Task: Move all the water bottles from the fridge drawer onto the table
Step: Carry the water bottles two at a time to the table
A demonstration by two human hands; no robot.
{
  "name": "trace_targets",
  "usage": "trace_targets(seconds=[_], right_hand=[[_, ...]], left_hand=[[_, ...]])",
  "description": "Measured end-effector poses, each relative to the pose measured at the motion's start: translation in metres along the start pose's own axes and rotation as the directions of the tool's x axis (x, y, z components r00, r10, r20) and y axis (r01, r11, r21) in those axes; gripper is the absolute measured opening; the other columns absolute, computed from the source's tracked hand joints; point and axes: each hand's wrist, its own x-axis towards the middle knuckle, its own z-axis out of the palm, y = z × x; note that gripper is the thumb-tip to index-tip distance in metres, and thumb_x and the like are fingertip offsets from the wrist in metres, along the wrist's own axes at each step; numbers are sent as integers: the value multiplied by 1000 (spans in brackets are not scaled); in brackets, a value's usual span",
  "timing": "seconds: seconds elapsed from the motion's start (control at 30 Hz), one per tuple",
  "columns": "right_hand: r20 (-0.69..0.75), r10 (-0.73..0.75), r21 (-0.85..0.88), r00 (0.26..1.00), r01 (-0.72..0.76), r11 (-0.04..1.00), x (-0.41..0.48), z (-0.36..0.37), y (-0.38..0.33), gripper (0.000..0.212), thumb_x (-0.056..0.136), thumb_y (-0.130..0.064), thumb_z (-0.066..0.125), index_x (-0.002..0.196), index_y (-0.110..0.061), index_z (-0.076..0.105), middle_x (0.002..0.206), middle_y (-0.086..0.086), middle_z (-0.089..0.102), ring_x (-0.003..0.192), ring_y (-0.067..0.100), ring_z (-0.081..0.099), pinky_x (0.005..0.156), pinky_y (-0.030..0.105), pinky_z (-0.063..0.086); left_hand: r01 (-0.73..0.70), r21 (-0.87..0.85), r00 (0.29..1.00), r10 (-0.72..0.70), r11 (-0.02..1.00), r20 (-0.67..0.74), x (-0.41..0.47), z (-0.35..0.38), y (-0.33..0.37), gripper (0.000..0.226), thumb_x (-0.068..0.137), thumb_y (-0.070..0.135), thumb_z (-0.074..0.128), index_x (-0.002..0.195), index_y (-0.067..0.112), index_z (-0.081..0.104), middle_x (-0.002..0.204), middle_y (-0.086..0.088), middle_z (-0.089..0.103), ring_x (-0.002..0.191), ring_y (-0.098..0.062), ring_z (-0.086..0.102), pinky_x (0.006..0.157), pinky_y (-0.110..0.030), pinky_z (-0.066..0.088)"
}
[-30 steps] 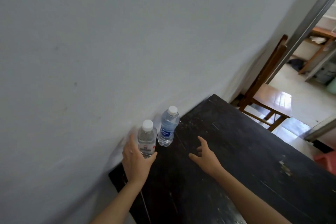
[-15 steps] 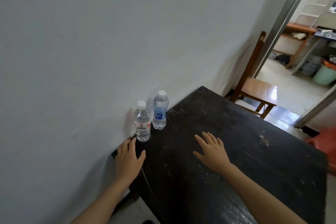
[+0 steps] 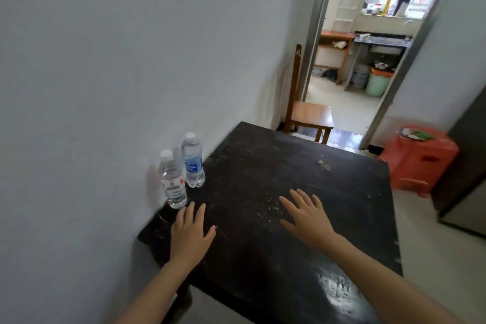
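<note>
Two clear water bottles stand upright on the black table (image 3: 302, 181), close to the white wall. The nearer bottle (image 3: 172, 181) has a red and white label; the farther bottle (image 3: 192, 162) has a blue label. My left hand (image 3: 190, 231) hovers flat over the table just in front of the nearer bottle, fingers straight, holding nothing. Out over the middle of the table, my right hand (image 3: 305, 216) is spread, palm down and empty. No fridge drawer is in sight.
A wooden chair (image 3: 307, 113) stands past the table's far edge by a doorway. To the right of the table sits a red plastic stool (image 3: 420, 160), with a dark appliance (image 3: 468, 166) at the right edge. The wall runs along the table's left side.
My left hand let go of the red-labelled bottle and drew back; it now stands alone. Both hands flattened, and the view swung right toward the doorway.
</note>
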Motion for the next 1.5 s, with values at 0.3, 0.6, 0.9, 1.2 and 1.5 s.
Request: trace_targets(seconds=[0.3, 0.6, 0.9, 1.2, 1.5], right_hand=[[-159, 361, -3, 919, -366, 931, -116, 18, -44, 53, 57, -57, 55, 99, -30, 71, 103, 0, 71, 96, 19, 68, 72, 38, 55], [-174, 712, 137, 680, -700, 701, -289, 10, -93, 50, 70, -50, 42, 102, -21, 67, 102, 5, 69, 93, 22, 68, 68, 35, 55], [-149, 905, 151, 398, -896, 418, -487, 13, -105, 49, 74, -50, 40, 101, -18, 67, 100, 5, 68, 91, 22, 68, 68, 34, 56], [-192, 959, 116, 206, -966, 231, -691, 27, -101, 46, 73, -44, 54, 103, -12, 68, 102, 10, 68, 93, 25, 67, 72, 36, 55], [-206, 973, 190, 99, -972, 139, -805, 23, -105, 42, 71, -40, 59, 103, -14, 66, 103, 11, 66, 96, 28, 66, 74, 37, 55]], left_hand=[[-293, 11, 949, 289, 956, 130, -20, -18, -6, 66, 93, 50, 37, 147, 24, 10, 156, -6, 4, 143, -26, 1, 113, -39, 19], [-552, -176, 784, 579, 815, 225, -89, -7, 40, 65, 93, 49, 38, 146, 20, 15, 155, -5, 11, 141, -26, 5, 111, -41, 21], [-776, -285, 534, 826, 563, 178, -211, -4, 132, 64, 92, 47, 42, 146, 18, 20, 154, -6, 15, 142, -26, 7, 111, -42, 21], [-816, -392, 388, 905, 425, 174, -393, 12, 234, 63, 92, 43, 46, 144, 16, 24, 152, -8, 21, 140, -30, 11, 111, -42, 18], [-868, -422, 229, 965, 263, 131, -526, 13, 305, 63, 92, 43, 45, 144, 17, 21, 154, -7, 17, 141, -28, 8, 112, -37, 16]])
